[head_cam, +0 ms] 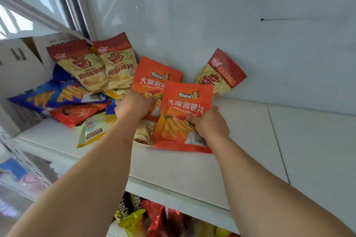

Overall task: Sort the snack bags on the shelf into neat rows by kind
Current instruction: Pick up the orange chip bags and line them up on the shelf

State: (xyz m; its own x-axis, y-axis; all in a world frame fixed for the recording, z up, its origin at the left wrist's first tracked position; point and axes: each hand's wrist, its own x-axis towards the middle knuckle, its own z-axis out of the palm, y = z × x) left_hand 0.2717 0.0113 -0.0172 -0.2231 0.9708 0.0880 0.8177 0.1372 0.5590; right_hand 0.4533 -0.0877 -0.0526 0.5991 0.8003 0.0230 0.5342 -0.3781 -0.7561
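My right hand (211, 124) grips the right lower edge of an orange chip bag (183, 113) that stands in front on the white shelf (240, 140). My left hand (133, 104) holds the lower part of a second orange bag (154, 75) just behind it. Two beige-and-red bags (84, 67) (118, 63) lean against the back wall at the left. A third beige-and-red bag (219, 75) leans tilted at the right. Blue bags (55, 92), a red bag (77, 112) and a pale yellow bag (94, 129) lie in a heap at the left.
A white cardboard box (21, 67) stands at the shelf's left end by a window. The wall (212, 15) closes the back. A lower shelf holds more bags, red (161, 219) and yellow (133, 221). The right part of the shelf is bare surface.
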